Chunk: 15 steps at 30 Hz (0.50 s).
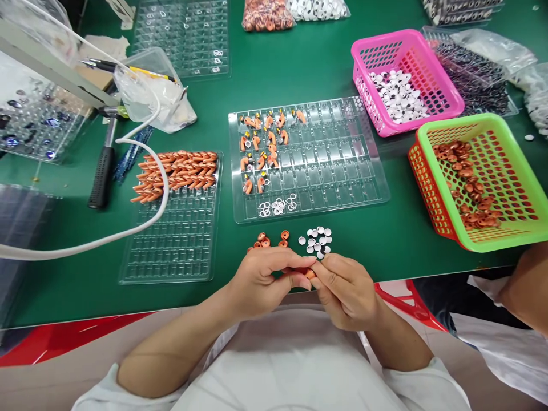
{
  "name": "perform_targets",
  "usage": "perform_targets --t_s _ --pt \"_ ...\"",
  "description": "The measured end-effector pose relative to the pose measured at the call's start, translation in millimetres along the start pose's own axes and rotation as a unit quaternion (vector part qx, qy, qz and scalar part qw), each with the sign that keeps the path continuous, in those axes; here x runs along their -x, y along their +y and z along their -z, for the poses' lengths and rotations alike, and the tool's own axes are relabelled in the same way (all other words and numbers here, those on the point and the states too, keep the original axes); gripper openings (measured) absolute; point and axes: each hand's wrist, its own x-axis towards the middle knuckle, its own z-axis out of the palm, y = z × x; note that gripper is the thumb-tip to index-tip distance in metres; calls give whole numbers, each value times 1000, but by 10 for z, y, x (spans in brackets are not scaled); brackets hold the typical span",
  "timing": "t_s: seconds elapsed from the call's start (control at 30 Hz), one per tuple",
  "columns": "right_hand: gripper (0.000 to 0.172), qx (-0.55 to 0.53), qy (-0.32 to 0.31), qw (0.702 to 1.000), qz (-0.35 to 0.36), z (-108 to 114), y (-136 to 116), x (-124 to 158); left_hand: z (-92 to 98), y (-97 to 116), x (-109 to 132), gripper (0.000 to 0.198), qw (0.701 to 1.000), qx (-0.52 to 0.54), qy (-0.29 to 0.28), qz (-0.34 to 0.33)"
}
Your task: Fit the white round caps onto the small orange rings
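Close to the table's front edge, my left hand and my right hand meet, both closed in a pinch. Between their fingertips is a small orange part, mostly hidden by the fingers. Just beyond my hands lie several copper-coloured cup-shaped pieces on the left and several white discs on the right. Farther out, a clear compartment tray holds several curved orange parts with yellow and dark bits, and a cluster of white rings in its front row.
Left of centre, another clear tray bears rows of copper-coloured parts; a hammer and a white cable are beside it. On the right stand a pink basket of white discs and a green basket of copper-coloured pieces. A person sits at right.
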Motion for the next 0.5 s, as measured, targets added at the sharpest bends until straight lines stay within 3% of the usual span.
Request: perform_targets --t_s 0.17,0.33,0.5 --pt "32 -19 5 1000 -19 55 -20 -41 -11 110 -27 30 1000 -24 2 0" --pt "40 -32 23 999 -33 87 3 -52 -30 199 -84 16 999 0 38 35" --pt "41 -55 22 996 -74 85 7 -28 -11 127 -110 12 995 -53 39 -70"
